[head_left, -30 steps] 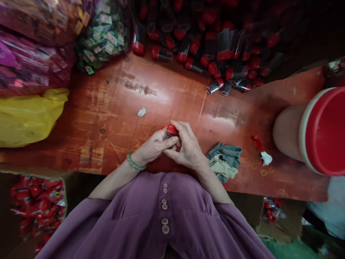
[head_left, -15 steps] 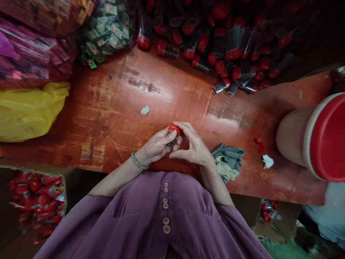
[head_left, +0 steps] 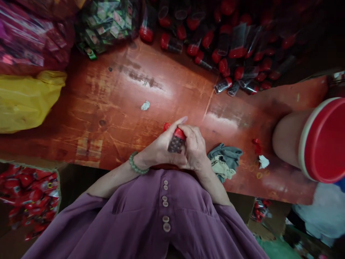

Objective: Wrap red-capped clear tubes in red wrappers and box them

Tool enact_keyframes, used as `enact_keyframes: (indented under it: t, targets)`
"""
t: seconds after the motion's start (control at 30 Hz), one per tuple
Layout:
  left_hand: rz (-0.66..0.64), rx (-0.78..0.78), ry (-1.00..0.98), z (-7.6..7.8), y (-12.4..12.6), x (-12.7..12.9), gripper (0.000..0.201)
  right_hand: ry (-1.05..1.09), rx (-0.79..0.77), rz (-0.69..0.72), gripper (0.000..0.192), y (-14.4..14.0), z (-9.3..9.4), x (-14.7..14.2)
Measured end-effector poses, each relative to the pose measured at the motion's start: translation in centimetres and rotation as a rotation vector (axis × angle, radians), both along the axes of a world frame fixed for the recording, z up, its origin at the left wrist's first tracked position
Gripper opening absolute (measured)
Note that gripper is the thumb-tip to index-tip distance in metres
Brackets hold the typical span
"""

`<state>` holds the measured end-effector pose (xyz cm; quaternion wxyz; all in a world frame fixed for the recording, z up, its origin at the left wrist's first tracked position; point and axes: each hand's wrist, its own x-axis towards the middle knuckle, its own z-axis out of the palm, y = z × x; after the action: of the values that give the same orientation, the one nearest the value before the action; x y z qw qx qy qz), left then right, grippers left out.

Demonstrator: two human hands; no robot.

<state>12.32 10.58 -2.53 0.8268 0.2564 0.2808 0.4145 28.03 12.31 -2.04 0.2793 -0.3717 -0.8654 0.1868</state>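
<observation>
Both hands meet near the front edge of a worn red-brown wooden table (head_left: 107, 100). My left hand (head_left: 159, 149), with a green bead bracelet at the wrist, and my right hand (head_left: 194, 149) both grip a small clear tube (head_left: 176, 143) filled with dark beads and capped in red. A bit of red label (head_left: 167, 126) shows just beyond the left fingers. The tube is tilted, cap pointing away from me.
A heap of red-capped tubes (head_left: 229, 46) lies at the back. Packet bags (head_left: 107, 25) and a yellow bag (head_left: 27, 100) sit at left. A grey cloth (head_left: 225, 162) lies beside my right hand, a large red-lidded jar (head_left: 309, 140) at right. A box of red packets (head_left: 27, 198) stands below left.
My right hand, which had opened off the tube half a second ago, has closed over it again. More of the tube's dark body now shows between the hands.
</observation>
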Motion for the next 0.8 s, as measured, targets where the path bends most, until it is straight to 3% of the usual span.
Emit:
enact_keyframes:
  t: [0.07, 0.13, 0.3, 0.53, 0.8]
  targets:
    - [-0.018, 0.115, 0.076, 0.0, -0.3, -0.7, 0.108, 0.025, 0.011, -0.014, 0.059, -0.1, 0.7, 0.1]
    - [0.009, 0.245, 0.179, -0.1, -0.5, -1.2, 0.110, 0.032, -0.011, -0.046, 0.066, -0.1, 1.3, 0.1]
    - [0.279, 0.369, 0.315, 0.1, -1.2, -0.6, 0.114, 0.077, -0.115, -0.057, 0.073, -0.3, 2.0, -0.7]
    - [0.494, 0.494, 0.279, 0.0, -0.7, 1.6, 0.085, 0.181, -0.109, -0.068, 0.064, -0.3, 1.3, -1.7]
    - [0.550, 0.609, 0.391, 0.2, 0.5, 1.6, 0.056, 0.311, -0.095, -0.042, 0.052, 0.5, 1.0, -1.9]
